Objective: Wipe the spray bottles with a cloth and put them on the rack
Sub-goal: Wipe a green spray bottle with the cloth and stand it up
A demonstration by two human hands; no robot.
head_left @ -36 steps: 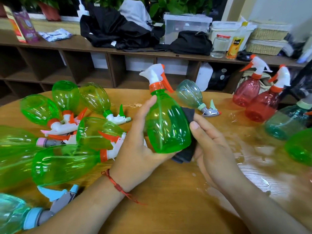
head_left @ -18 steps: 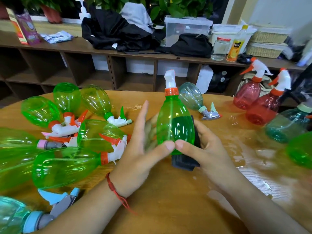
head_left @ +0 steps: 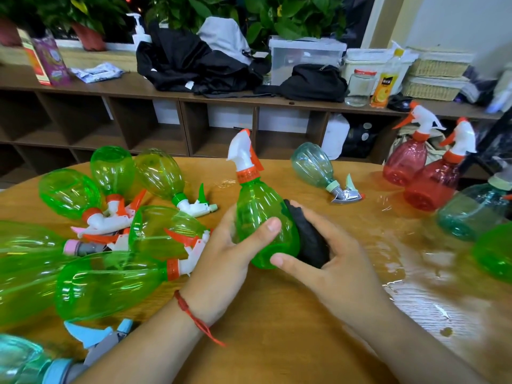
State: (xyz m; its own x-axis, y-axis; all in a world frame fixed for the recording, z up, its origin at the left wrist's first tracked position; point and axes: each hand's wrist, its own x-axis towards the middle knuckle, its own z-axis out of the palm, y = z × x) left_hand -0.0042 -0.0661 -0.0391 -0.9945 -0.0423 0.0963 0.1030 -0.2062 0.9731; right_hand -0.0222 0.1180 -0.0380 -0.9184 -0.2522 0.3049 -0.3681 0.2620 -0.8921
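both hands wipe green bottle.

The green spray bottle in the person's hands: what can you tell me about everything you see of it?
The green spray bottle is see-through ribbed plastic, apparently empty, with an orange collar and a white trigger head. It is nearly upright over the wooden table. The left hand grips its body, thumb across the front; the right hand holds a dark cloth against its other side.
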